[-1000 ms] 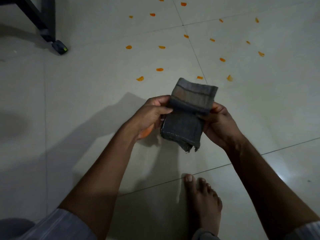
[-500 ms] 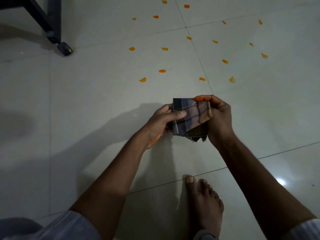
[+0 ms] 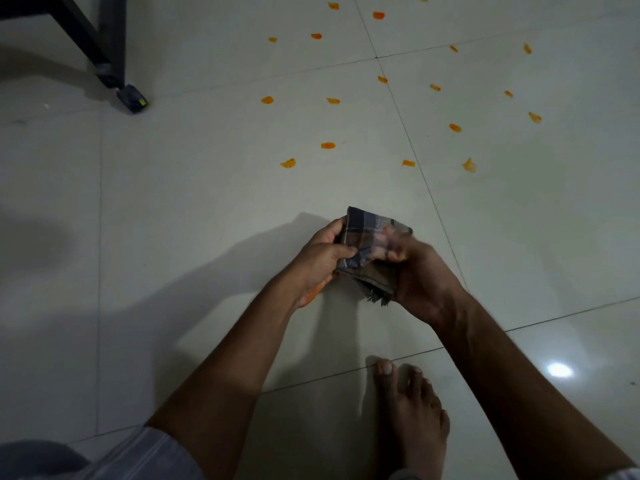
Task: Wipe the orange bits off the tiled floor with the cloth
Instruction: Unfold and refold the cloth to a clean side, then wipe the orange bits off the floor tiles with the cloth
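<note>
A dark checked cloth (image 3: 365, 233), folded into a small pad, is held above the pale tiled floor (image 3: 207, 202). My left hand (image 3: 320, 258) grips its left edge with thumb on top. My right hand (image 3: 420, 271) grips its right side; its fingers are blurred over the cloth. Several orange bits (image 3: 327, 145) lie scattered on the tiles beyond the hands, the nearest ones (image 3: 288, 163) a short way ahead of the cloth.
A black furniture leg (image 3: 110, 60) with a small foot pad (image 3: 133, 98) stands at the upper left. My bare foot (image 3: 412, 417) rests on the floor below the hands. A bright light reflection (image 3: 559, 370) shows at the lower right.
The cloth went from a long hanging strip to a compact folded pad. Both hands have stayed on it, and the right fingers have shifted across its top.
</note>
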